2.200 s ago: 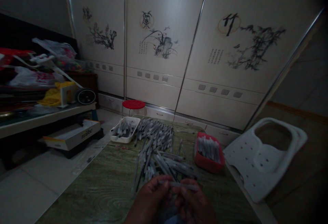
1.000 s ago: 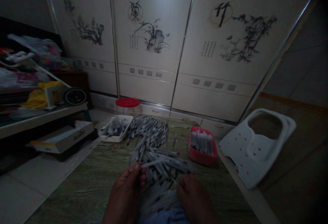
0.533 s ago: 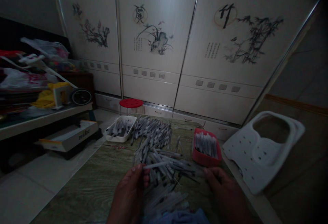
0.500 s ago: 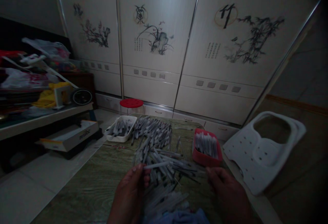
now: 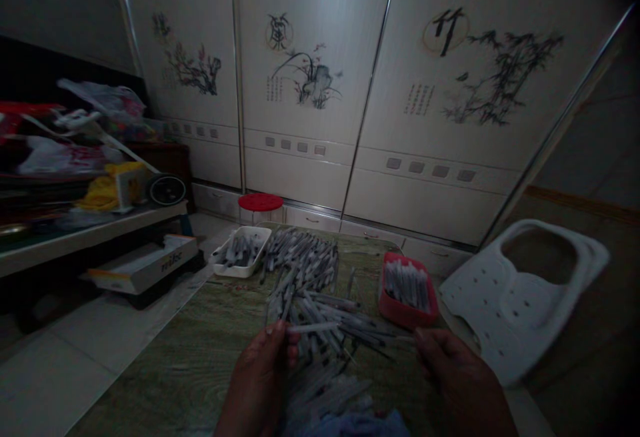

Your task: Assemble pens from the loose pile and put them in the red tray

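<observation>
My left hand (image 5: 265,367) is closed in a pinch on a pale, translucent pen (image 5: 315,327), which points right over the pile. To the right, my right hand (image 5: 450,363) has its fingers pressed together on a thin pale stick (image 5: 403,338) that juts left from the fingertips; its kind is too blurred to tell. Between and beyond the hands lies a long heap of similar pens (image 5: 305,260), many with dark tips. Nearer me, more clear pen pieces (image 5: 330,390) lie beside a bluish cloth or bag (image 5: 365,423).
On the wood-patterned table (image 5: 175,357) stand a white tray (image 5: 245,270) of pen parts at the back left and a red box (image 5: 407,317) of upright pens at right. A white plastic chair (image 5: 500,317), a red stool (image 5: 260,202) and a loaded bench (image 5: 100,223) surround it.
The view has shifted slightly, moving the scene a little to the right. My right hand has drawn slightly farther right; my left hand keeps its hold on the pen.
</observation>
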`<action>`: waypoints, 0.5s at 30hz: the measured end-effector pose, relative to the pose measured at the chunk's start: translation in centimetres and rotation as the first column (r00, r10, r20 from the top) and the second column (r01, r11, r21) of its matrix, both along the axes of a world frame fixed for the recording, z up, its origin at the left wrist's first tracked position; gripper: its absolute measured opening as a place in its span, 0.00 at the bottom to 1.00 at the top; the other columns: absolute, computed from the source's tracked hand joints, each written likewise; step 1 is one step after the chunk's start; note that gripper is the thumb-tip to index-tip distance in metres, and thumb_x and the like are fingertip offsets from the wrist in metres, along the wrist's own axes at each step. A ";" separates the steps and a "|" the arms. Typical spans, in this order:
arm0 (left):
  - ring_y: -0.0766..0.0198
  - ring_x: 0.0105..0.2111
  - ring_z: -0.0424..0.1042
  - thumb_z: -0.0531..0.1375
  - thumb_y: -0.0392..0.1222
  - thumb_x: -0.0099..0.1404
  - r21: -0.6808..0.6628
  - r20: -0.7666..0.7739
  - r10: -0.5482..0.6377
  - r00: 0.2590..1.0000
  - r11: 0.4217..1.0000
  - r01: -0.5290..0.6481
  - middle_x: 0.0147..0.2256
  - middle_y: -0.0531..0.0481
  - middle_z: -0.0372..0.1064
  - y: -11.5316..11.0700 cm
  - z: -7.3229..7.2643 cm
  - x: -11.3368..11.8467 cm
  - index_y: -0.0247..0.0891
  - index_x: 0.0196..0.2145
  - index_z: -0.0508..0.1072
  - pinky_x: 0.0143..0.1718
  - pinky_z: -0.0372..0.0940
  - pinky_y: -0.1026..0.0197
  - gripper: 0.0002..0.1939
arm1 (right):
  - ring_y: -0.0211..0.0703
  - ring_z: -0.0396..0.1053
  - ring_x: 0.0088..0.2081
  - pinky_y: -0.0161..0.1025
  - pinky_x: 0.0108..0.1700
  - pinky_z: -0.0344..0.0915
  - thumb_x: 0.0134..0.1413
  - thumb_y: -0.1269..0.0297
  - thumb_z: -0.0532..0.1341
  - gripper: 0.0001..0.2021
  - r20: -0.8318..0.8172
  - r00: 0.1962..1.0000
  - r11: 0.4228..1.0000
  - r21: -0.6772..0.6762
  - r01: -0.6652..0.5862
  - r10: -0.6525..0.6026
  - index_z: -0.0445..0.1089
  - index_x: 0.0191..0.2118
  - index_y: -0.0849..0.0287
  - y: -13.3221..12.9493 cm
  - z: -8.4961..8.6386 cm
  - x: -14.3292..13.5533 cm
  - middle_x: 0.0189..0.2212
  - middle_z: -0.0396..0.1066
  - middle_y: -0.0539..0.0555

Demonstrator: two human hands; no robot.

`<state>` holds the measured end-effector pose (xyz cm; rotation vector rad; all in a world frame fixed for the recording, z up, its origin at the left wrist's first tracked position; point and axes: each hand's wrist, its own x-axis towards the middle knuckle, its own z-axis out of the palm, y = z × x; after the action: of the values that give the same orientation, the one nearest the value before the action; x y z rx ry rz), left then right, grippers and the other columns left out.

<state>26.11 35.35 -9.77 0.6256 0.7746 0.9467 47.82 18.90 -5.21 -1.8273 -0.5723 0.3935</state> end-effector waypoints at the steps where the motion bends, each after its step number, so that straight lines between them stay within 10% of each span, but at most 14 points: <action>1: 0.67 0.28 0.72 0.72 0.49 0.57 -0.002 -0.010 -0.005 1.000 1.000 0.005 0.30 0.48 0.76 0.0 0.0 0.1 0.33 0.36 0.77 0.32 0.69 0.66 0.17 | 0.40 0.60 0.24 0.35 0.27 0.58 0.52 0.35 0.62 0.25 -0.008 1.000 1.000 0.020 0.006 -0.006 0.71 0.28 0.56 0.1 0.1 -0.1 0.20 0.64 0.46; 15: 0.71 0.26 0.69 0.73 0.46 0.57 0.002 0.042 -0.148 0.988 0.989 0.148 0.28 0.52 0.73 -1.9 -0.4 1.4 0.34 0.36 0.76 0.28 0.64 0.70 0.16 | 0.41 0.62 0.23 0.34 0.23 0.60 0.54 0.39 0.62 0.22 -0.025 0.994 0.994 0.035 -0.103 0.104 0.74 0.30 0.55 2.3 -1.6 -3.9 0.20 0.62 0.46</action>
<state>27.49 33.43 -10.14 0.6512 0.6817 0.8208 43.89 21.24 -6.80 -1.7622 -0.6533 0.4744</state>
